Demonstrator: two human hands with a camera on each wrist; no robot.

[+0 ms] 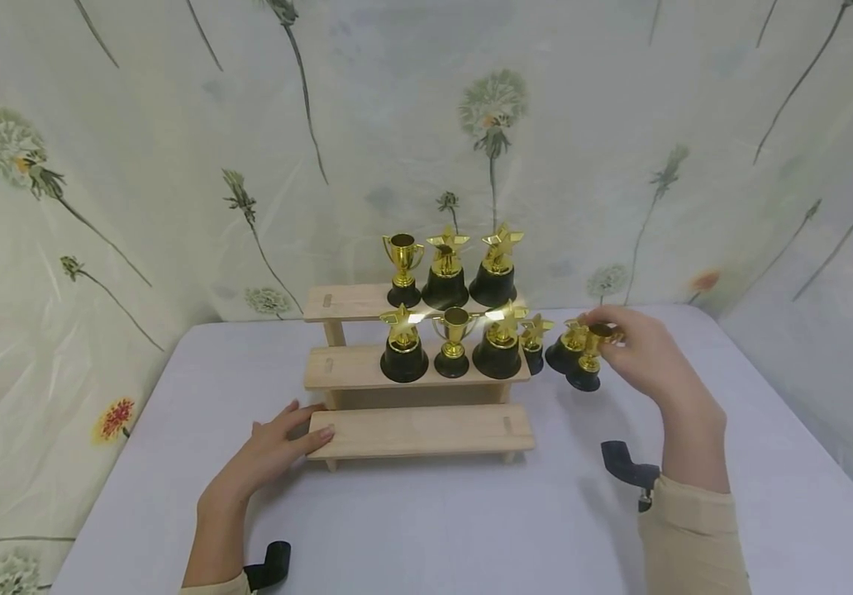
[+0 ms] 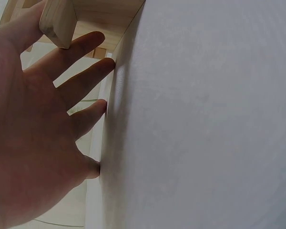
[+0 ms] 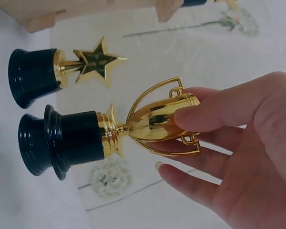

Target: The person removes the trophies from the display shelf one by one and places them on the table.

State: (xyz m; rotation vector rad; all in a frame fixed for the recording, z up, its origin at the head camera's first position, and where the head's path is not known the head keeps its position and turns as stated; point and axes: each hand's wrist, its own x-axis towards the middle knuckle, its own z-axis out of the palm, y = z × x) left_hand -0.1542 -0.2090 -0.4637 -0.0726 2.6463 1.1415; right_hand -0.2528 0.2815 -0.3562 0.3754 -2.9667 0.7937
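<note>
A three-step wooden stand [image 1: 419, 431] sits on the table. My left hand [image 1: 275, 448] holds the left end of its lowest step, thumb on top and index finger below, the other fingers spread. My right hand [image 1: 638, 351] pinches a gold cup trophy [image 3: 155, 119] by its cup between thumb and fingers, its black base just above the table. Behind it stands a star trophy [image 1: 563, 351], partly hidden; another star trophy [image 1: 534, 340] stands beside the stand's right side. The middle step bears two star trophies around a cup trophy [image 1: 453, 339]; the top step bears a cup trophy [image 1: 402, 268] and two star trophies [image 1: 497, 277].
A white cloth [image 1: 426, 529] covers the table. Behind it hangs a pale curtain [image 1: 397, 124] printed with dandelions. A black wrist mount [image 1: 627, 464] juts from my right sleeve and another mount [image 1: 274, 565] from my left.
</note>
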